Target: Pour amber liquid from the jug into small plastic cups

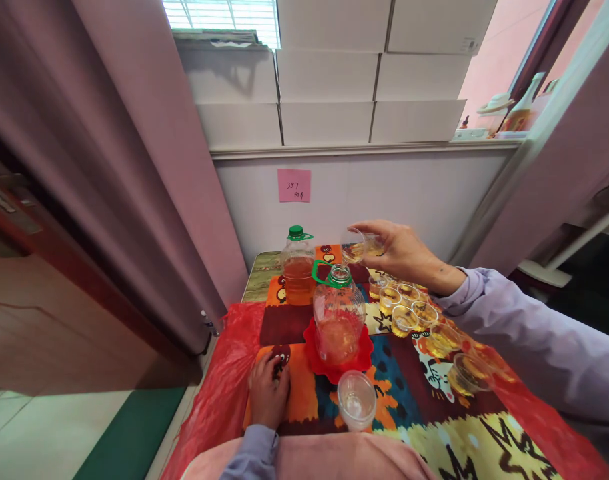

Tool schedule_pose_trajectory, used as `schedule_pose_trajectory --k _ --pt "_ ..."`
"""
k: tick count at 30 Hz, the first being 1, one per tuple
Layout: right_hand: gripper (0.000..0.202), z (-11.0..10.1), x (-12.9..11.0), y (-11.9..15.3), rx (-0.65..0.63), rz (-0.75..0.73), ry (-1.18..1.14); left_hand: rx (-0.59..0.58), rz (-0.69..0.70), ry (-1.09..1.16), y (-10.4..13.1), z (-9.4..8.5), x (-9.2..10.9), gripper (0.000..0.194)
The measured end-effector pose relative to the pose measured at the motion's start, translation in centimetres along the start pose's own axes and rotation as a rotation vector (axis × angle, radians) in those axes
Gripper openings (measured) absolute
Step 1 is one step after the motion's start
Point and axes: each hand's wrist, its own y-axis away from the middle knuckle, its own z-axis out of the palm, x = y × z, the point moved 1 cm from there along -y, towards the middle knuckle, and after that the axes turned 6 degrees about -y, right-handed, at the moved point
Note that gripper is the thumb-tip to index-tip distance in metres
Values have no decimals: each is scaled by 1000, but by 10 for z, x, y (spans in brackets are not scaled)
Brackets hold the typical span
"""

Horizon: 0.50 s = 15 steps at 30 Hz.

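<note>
My right hand (401, 252) grips a clear plastic cup (355, 247), tipped over the mouth of an uncapped clear jug (339, 327) with a green handle. That jug holds some pale liquid and stands in a red scalloped dish (311, 350). Flat on the patterned cloth, its fingers slightly spread, my left hand (269, 392) rests to the left of the dish. Near me is a clear cup (357, 401), seemingly without liquid. Several cups of yellow liquid (404, 320) stand on the right. Behind the open jug, to the left, is a green-capped jug (299, 275) of amber liquid.
The table (261, 270) has red plastic (209, 393) hanging over its left side. Behind it, a pink note (294, 185) is stuck on the wall below stacked white boxes (327, 77). A small bottle (209, 323) stands left of the table.
</note>
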Motion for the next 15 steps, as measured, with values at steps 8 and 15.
schedule_pose_trajectory --k 8,15 --pt "63 3 1 0 -17 -40 32 -4 4 3 0 0 -1 34" --pt "66 6 -3 0 -38 -72 45 -8 7 -4 1 2 -3 33"
